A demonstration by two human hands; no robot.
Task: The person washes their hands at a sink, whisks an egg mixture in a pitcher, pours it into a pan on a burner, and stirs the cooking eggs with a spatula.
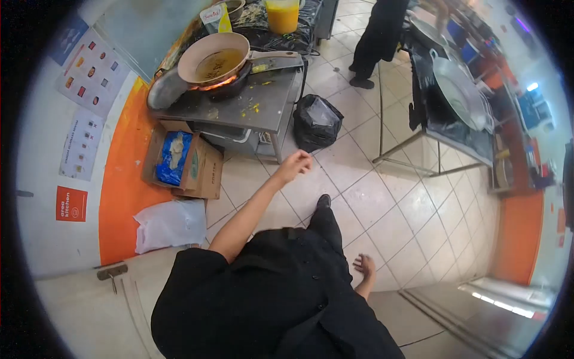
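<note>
My left hand (295, 166) is out in front of me above the tiled floor, its fingers loosely bent with nothing visible in them. It is nearest to a black garbage bag (317, 122) beside the metal table (269, 107), without touching it. Lower down at my right side, my right hand (365, 265) hangs with fingers apart and empty. On the table a pale pink frying pan (190, 67) with oil in it sits over a lit burner (230, 88). Its long handle (275, 58) points right.
Open cardboard box (206, 173) holding a blue bag stands under the table's left end, with a white plastic bag (173, 226) near it. A yellow-filled container (282, 17) is at the back. Another person (376, 36) stands ahead, by a table with large pans (460, 93).
</note>
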